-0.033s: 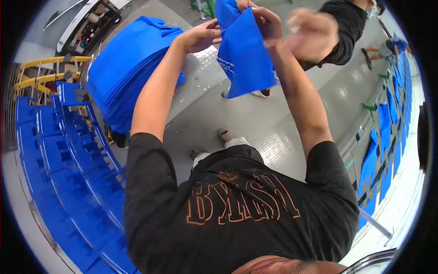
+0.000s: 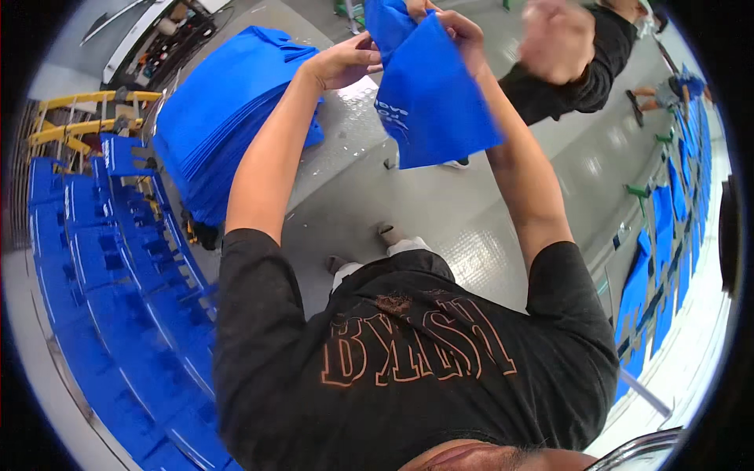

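High in the view hangs a blue fabric bag (image 2: 436, 102) with white printing, its lower edge dangling loose. The fingers of my right hand (image 2: 465, 35) are closed on its upper part. My left hand (image 2: 345, 63) is at the bag's left edge, thumb and fingers apart, and the fingertips seem to touch the cloth. At the very top another hand (image 2: 420, 8) is partly visible at the cloth; whose it is I cannot tell. A co-worker's blurred hand (image 2: 558, 39) is raised just right of my right hand.
A thick stack of flat blue fabric pieces (image 2: 228, 110) lies on a grey table (image 2: 345, 118) at the left. Racks of blue pieces (image 2: 110, 290) fill the far left, beside yellow bars (image 2: 86, 122). More blue pieces (image 2: 664, 212) hang along the right. A co-worker's black sleeve (image 2: 542, 90) reaches in.
The lower part of the bag has swung to the right, over my right forearm. The co-worker's blurred hand has moved up and right. My own hands have hardly moved.
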A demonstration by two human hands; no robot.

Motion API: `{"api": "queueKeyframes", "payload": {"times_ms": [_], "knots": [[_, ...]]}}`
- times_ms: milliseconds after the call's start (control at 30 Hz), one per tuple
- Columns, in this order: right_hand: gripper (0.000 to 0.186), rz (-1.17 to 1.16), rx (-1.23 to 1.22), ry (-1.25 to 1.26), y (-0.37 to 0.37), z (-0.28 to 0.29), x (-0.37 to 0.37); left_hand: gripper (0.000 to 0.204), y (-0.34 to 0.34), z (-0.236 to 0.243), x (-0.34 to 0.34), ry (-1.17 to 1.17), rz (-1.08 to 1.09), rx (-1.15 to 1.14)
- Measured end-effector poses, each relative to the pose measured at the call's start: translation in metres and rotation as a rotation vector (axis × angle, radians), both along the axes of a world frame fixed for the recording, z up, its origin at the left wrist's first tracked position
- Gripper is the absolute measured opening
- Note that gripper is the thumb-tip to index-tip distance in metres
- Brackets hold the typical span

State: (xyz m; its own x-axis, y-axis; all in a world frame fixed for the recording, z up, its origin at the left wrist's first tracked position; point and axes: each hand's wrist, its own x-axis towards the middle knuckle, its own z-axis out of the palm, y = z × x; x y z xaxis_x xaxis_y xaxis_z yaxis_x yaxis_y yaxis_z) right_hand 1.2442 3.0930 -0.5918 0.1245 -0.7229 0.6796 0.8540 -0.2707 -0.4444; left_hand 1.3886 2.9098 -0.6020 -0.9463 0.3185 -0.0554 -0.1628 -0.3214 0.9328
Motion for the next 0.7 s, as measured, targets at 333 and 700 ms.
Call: {"api": "queueKeyframes", "payload": {"times_ms": [333,700], "knots": [[0.048,-0.339,0.204,-0.046,-0.081,0.007,-0.004,0.034,-0.062,0.116,0.117,0.243,0.521,-0.162],[0.084,-0.236,0.318,0.534,-0.063,-0.079,0.145,0.030,-0.046,0.270,0.325,0.127,1.158,-0.595]]}}
